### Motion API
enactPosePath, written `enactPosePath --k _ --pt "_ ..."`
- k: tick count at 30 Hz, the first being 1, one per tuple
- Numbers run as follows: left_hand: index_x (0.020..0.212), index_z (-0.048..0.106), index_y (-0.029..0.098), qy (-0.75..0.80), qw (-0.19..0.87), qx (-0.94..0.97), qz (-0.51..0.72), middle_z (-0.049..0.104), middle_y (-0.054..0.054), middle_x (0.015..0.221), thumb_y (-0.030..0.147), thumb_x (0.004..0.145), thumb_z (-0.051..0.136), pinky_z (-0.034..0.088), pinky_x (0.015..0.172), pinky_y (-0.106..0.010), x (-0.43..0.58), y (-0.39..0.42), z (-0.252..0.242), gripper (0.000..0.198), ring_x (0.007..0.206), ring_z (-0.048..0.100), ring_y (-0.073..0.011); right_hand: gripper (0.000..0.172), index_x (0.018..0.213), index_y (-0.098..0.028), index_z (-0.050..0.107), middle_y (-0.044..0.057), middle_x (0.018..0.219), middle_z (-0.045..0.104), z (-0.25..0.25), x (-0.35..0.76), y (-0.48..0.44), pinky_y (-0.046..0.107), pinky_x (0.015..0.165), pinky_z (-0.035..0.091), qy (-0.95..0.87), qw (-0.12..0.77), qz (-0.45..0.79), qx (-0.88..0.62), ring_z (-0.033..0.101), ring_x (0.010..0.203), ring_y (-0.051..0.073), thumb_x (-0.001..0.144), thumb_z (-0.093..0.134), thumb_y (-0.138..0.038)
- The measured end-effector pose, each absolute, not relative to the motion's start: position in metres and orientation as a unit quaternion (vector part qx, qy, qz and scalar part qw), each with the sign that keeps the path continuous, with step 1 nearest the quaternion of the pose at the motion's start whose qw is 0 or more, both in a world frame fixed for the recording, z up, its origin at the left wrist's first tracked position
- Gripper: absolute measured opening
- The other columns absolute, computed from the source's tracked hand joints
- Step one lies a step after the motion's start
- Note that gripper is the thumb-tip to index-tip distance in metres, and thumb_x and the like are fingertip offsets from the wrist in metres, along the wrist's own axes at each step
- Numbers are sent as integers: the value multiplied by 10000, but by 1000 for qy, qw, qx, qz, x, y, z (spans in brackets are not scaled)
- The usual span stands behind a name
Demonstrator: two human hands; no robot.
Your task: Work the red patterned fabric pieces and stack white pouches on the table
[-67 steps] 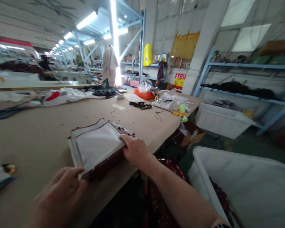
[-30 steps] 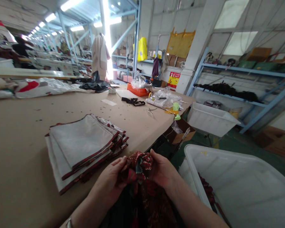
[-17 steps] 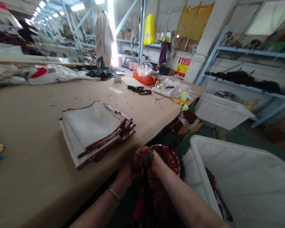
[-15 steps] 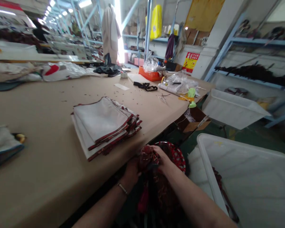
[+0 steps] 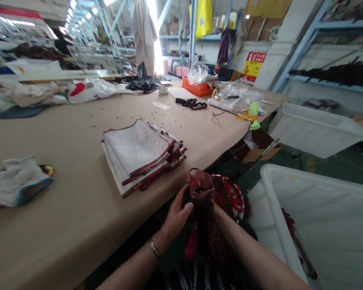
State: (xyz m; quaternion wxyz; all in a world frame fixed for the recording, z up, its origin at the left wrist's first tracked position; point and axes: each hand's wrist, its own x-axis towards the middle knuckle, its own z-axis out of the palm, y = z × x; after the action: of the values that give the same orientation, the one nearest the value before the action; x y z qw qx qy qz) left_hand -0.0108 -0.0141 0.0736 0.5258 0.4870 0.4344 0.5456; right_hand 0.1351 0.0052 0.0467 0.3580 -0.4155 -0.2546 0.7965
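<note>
My left hand [image 5: 177, 217] grips a dark red patterned fabric piece [image 5: 201, 194] just below the table's front edge; its fingers are closed round the cloth. My right hand [image 5: 218, 213] is mostly hidden behind the same cloth and seems to hold its far side. The fabric stands up as an open tube with a pale inside. On the tan table [image 5: 63, 225] a stack of flat white pieces with dark red edges [image 5: 140, 151] lies a little beyond my hands.
A white glove [image 5: 15, 181] lies at the left. A large white bin [image 5: 323, 225] stands at the right, another white bin [image 5: 314, 129] behind it. Black straps [image 5: 191, 103], plastic bags [image 5: 236, 98] and an orange tray [image 5: 196, 88] sit at the table's far end.
My hands left the white stack, picked up the red patterned fabric at the table edge and raised it; its end now stands open like a tube.
</note>
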Motion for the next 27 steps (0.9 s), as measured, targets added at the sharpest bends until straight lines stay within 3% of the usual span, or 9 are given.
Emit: enactPosePath --k 3,6,12,16,19,21,24,26,27 --pt "1034 685 198 454 444 512 578 709 -46 1010 325 762 673 472 909 -311 -10 -4 106 301 949 633 -192 209 691 -195 645 41 643 672 64 135 5 336 676 548 -251 366 805 -394 676 759 228 741 648 -398" --pt "761 679 184 483 385 489 616 645 21 688 264 743 673 470 664 -225 -13 5 136 82 659 566 -118 171 719 -188 649 42 665 684 82 139 8 343 717 554 -245 384 807 -376 674 765 221 725 645 -359" --pt "763 597 187 473 360 380 709 576 47 697 299 746 688 427 628 -182 -31 1 157 145 639 503 -81 142 811 -193 644 16 745 712 79 146 25 360 785 546 -231 478 746 -402 673 735 185 705 652 -287" --pt "700 602 171 586 371 336 638 579 39 621 338 698 705 421 548 -183 -41 -27 129 196 572 499 -91 181 679 -182 618 40 611 675 29 147 21 419 749 549 -230 452 704 -497 679 726 242 676 642 -361" --pt "637 590 171 639 399 306 582 559 41 534 392 663 701 401 451 -197 -49 -50 107 249 475 472 -97 184 674 -179 636 58 676 696 11 156 12 442 846 517 -260 443 670 -535 675 869 278 641 685 -354" --pt "649 604 173 639 405 306 578 566 42 520 416 655 702 404 425 -205 -55 -57 104 261 446 471 -101 231 803 -191 680 54 890 725 19 165 8 405 988 439 -292 455 640 -545 625 1049 257 629 726 -336" --pt "708 644 176 609 390 371 582 623 28 589 387 670 713 463 484 -210 -62 -53 119 225 507 531 -114 523 1150 -253 627 16 1248 627 55 172 9 330 1089 331 -398 464 625 -485 512 1226 195 646 756 -311" --pt "720 656 181 578 369 429 588 637 26 623 338 692 709 484 535 -203 -62 -45 138 169 555 554 -112 571 1234 -256 576 25 1260 620 84 171 15 357 1043 387 -494 432 635 -408 551 1175 206 691 736 -323" --pt "722 653 184 559 356 452 597 641 25 641 314 703 702 492 560 -201 -61 -41 149 140 580 566 -111 496 1192 -238 604 33 1187 659 99 169 19 372 994 430 -535 414 630 -381 591 1107 218 720 713 -343"
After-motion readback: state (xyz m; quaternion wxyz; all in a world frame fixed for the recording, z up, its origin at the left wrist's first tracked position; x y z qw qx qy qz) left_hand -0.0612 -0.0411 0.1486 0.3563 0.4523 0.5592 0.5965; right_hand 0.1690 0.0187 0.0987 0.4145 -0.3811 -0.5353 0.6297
